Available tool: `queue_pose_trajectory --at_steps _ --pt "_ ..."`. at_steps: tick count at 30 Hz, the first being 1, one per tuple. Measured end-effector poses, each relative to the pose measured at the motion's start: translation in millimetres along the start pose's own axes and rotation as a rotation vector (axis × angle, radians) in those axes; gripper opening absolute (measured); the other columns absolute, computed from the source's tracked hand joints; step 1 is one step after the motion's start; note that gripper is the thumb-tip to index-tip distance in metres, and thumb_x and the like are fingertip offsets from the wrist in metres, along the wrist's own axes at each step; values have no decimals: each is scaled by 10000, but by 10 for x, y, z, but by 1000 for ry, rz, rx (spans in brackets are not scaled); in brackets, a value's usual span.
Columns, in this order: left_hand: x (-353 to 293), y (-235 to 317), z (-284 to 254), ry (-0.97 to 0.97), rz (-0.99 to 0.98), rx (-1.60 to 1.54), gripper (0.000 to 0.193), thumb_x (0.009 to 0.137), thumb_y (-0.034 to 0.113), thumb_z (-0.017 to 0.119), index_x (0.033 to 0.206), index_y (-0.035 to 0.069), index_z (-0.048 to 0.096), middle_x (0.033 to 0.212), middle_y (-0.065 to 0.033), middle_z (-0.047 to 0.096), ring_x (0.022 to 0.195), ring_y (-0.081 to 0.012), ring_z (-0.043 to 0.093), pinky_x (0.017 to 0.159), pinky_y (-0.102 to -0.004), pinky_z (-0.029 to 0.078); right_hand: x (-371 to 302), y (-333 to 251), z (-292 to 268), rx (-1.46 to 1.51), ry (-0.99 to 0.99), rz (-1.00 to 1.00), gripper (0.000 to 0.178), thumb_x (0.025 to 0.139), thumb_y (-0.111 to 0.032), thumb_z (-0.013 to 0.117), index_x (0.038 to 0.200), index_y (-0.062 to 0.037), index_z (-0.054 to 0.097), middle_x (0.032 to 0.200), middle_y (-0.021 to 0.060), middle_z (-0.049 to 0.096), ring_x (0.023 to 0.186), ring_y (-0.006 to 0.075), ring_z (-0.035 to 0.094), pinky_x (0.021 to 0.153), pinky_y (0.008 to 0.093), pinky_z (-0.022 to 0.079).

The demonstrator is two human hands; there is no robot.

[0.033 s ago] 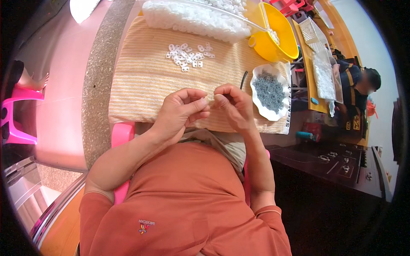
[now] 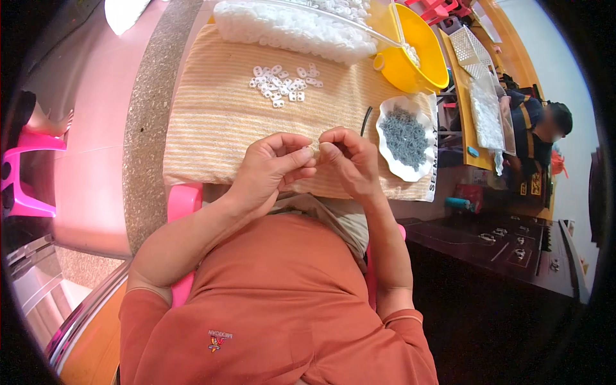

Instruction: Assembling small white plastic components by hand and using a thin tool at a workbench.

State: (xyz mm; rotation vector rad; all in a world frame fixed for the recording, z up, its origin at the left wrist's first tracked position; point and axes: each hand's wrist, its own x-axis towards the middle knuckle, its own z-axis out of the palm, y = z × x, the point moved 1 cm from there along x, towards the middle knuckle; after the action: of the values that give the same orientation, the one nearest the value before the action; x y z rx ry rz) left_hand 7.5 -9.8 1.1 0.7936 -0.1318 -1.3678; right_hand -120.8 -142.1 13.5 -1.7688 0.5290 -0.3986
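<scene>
My left hand and my right hand meet fingertip to fingertip over a beige striped cloth. Together they pinch a small white piece, which the fingers mostly hide. A loose cluster of small white plastic pieces lies on the cloth beyond my hands. To the right of my right hand a white dish holds several small grey rings. A thin black strip lies beside the dish.
A long heap of white pieces and a yellow bowl sit at the far edge. Another person is seated at the right near a white basket. A pink stool stands left, a dark cabinet right.
</scene>
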Motion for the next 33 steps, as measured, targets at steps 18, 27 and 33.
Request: queue_pose_trajectory --at_steps 18,27,33 --pt "22 -31 -18 -24 20 0 201 887 27 613 1081 -24 596 961 -87 655 823 -131 663 774 -237 575 -48 119 122 333 50 66 86 909 -52 608 967 6 632 868 2 649 775 48 582 695 195 485" --pt "24 -40 -39 -8 16 17 188 885 28 617 1068 -13 595 947 -83 655 817 -131 661 766 -237 574 -61 133 106 340 52 83 98 901 -64 622 967 7 628 866 -4 638 785 49 576 704 198 483" --pt "15 -32 -24 -5 15 11 186 886 30 618 1066 -9 595 943 -79 655 817 -131 661 759 -239 572 -72 146 97 357 32 93 118 908 -78 618 977 17 629 904 16 639 776 59 568 702 191 476"
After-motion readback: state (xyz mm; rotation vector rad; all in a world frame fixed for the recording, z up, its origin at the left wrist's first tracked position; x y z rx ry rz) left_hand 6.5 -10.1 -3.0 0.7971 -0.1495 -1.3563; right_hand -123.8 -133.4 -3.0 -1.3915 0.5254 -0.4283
